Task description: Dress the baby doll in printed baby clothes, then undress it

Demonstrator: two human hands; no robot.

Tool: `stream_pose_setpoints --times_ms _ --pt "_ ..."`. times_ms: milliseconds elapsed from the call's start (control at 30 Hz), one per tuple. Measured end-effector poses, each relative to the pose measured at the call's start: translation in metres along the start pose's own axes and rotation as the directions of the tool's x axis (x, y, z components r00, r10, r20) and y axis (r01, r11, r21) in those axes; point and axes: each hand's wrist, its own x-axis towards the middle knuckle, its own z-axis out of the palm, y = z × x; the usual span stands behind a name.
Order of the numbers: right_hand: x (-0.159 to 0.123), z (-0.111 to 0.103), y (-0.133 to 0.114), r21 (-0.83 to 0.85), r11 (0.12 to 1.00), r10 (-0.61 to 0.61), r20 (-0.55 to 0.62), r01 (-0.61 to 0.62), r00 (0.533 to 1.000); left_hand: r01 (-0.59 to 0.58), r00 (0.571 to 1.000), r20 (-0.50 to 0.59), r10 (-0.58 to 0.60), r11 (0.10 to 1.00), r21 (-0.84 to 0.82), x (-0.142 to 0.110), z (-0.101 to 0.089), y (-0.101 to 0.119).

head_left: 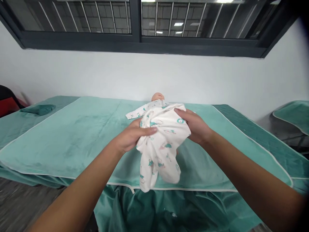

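Observation:
A baby doll (157, 96) lies on its back on a teal-covered bed (72, 135), head toward the wall, dressed in a white printed top with one sleeve stretched out to the left. Over its lower body I hold up a bunched white garment with teal prints (161, 145), its two legs hanging down. My left hand (131, 137) grips the garment's left side, fingers closed on the cloth. My right hand (195, 125) holds its right side, thumb on top.
A white wall and a dark-framed window run behind the bed. A teal pillow (38, 109) lies at the bed's left end. A second teal-covered bed (293, 114) stands at the right. A red and black object (7, 100) sits at the far left.

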Motion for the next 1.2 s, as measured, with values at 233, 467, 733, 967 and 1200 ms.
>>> stream_pose_setpoints --times_ms 233,467,733,967,1200 --pt "-0.012 -0.003 0.015 -0.191 0.969 0.202 0.240 -0.158 0.950 -0.124 0.981 -0.170 0.096 0.980 -0.158 0.015 0.012 -0.018" --pt "-0.020 0.000 0.008 0.113 0.992 0.068 -0.115 -0.055 0.991 0.207 0.974 0.110 -0.200 0.977 -0.055 0.012 0.016 -0.032" --pt "-0.074 -0.015 0.083 0.037 0.979 0.203 -0.270 -0.200 0.941 0.100 0.979 -0.197 -0.054 0.967 0.233 0.025 0.021 -0.058" --pt "-0.086 -0.026 0.148 -0.236 0.923 0.092 -0.629 -0.302 0.772 0.080 0.996 -0.055 -0.066 0.461 0.884 0.051 0.036 -0.083" --pt "-0.074 -0.031 0.144 -0.269 0.949 -0.001 -0.521 -0.163 0.854 0.140 0.978 -0.031 -0.205 0.542 0.828 0.059 0.043 -0.079"
